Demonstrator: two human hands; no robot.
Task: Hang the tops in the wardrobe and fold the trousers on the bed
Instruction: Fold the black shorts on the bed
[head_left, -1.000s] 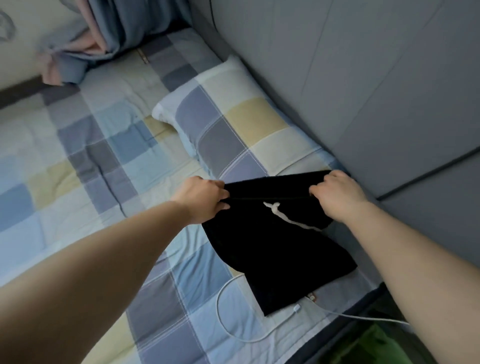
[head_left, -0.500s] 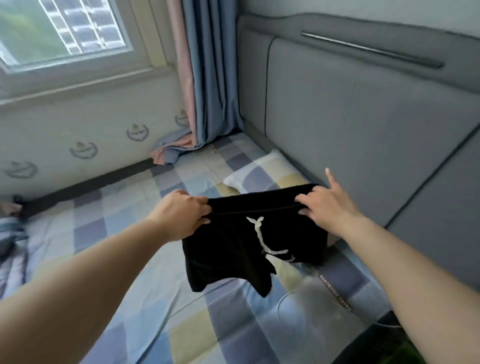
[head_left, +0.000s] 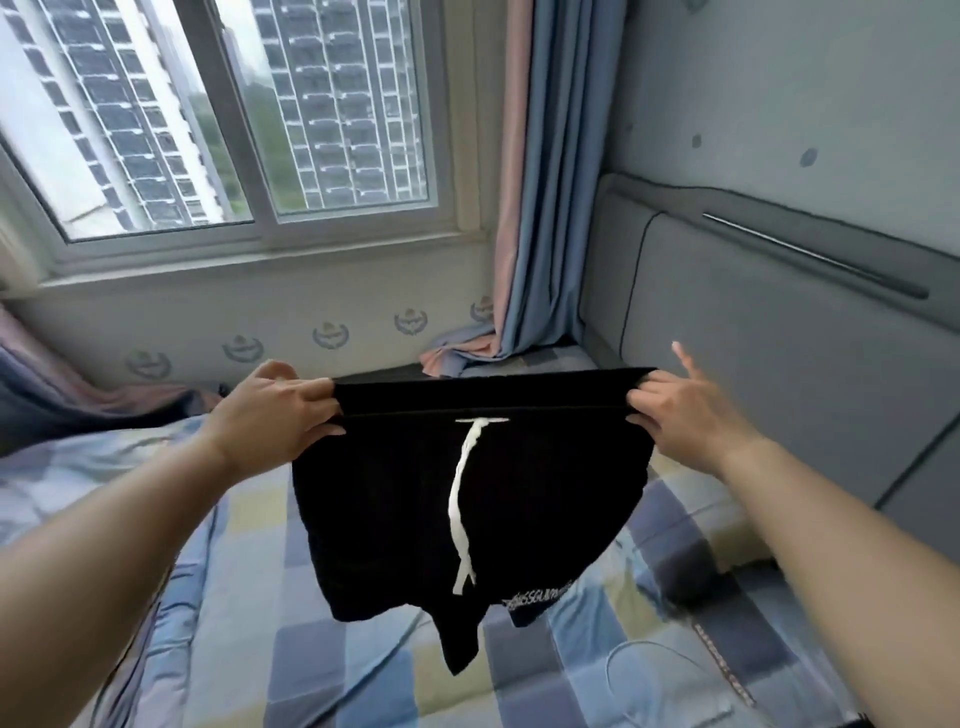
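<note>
Two hands hold up one pair of black shorts (head_left: 415, 509) in front of us, well above the bed (head_left: 249, 649). We start at nine o'clock, where a dark blanket (head_left: 62, 405) lies bunched on the checked sheet. Up at eleven o'clock we see a window (head_left: 218, 114) with tall buildings outside.

Our left hand (head_left: 275, 415) sits just left of the middle. Its fingers curl over the left end of the waistband and pinch it. The shorts hang down from the waistband toward six o'clock, and the legs dangle without touching the sheet. A white drawstring (head_left: 460, 514) runs down the front. Small white letters sit near one hem, too blurry to read.

At twelve o'clock a blue and pink curtain (head_left: 540, 208) drops to the bed corner. Our right hand (head_left: 680, 415), toward three o'clock, pinches the right end of the waistband, with one finger sticking up. The hands are far apart, so the band is stretched flat between them.

Behind the right hand stands a grey padded headboard (head_left: 779, 364). Down at five o'clock a thin white cable (head_left: 639, 649) loops on the sheet.
</note>
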